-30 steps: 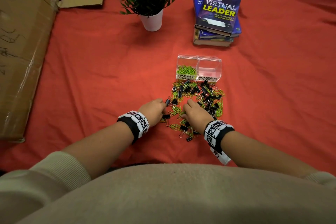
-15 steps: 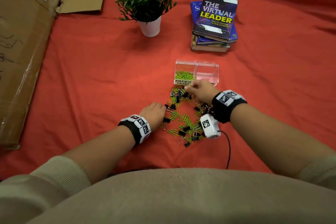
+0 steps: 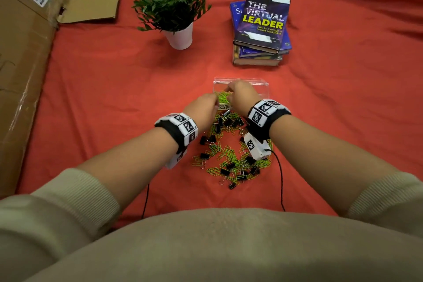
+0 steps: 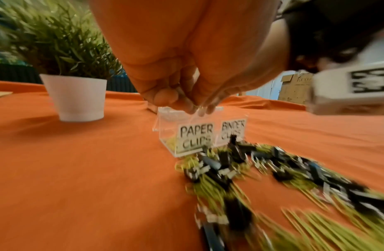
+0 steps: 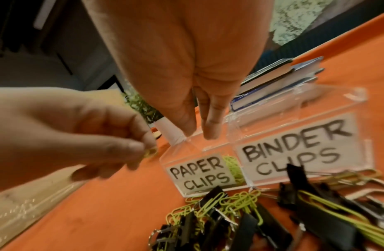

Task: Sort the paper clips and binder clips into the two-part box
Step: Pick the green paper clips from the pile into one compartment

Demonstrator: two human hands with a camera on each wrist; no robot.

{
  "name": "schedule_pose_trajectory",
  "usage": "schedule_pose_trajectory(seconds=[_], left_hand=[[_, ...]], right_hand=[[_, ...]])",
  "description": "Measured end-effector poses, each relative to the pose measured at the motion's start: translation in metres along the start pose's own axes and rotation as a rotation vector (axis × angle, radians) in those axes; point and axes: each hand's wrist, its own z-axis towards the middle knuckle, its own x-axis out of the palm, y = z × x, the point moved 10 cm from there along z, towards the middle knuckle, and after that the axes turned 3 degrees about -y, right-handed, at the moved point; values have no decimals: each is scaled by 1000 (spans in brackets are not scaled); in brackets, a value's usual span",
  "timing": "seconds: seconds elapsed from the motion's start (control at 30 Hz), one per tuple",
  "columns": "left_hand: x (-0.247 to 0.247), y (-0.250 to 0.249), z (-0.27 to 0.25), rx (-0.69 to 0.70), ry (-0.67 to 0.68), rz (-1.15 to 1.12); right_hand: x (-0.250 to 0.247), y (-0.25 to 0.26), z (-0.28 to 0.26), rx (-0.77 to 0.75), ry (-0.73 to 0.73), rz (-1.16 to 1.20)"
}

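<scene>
My left grip [image 5: 113, 144] pinched a green paper clip [image 5: 150, 152] just beside the two-part box [image 5: 294, 135] — my right grip [image 5: 199, 125], fingers straight, hovered above it.

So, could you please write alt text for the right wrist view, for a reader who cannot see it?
The right hand points its fingers down over the paper clips side of a clear two-part box, while the left hand pinches a green paper clip beside it. Green paper clips and black binder clips lie mixed on the orange cloth in front.
</scene>
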Motion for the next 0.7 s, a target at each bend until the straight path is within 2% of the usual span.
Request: schedule_pose_trajectory(seconds=[0.1,0.17,0.27,0.33,0.4,0.47,0.63,0.7], left_hand=[[-10,-9,26,10,-41,17],[-8,-12,39,8,-26,46],[2,-17,44,35,23,90],[3,-22,38,81,-17,115],[1,-27,25,136,-97,148],[5,-28,8,171,-104,147],[63,-16,-45,274,260,154],[77,-12,-62,305,311,173]], right_hand=[[-19,-13,-19,-5,-116,107],[-17,-23,-37,-7,-117,151],[18,-26,-69,-96,66,99],[49,-22,-92,-198,207,-23],[73,-16,-111,-299,273,-65],[91,-12,-121,-380,287,-118],[106,-6,-133,-479,318,-219],[108,-9,-137,-491,326,-215]])
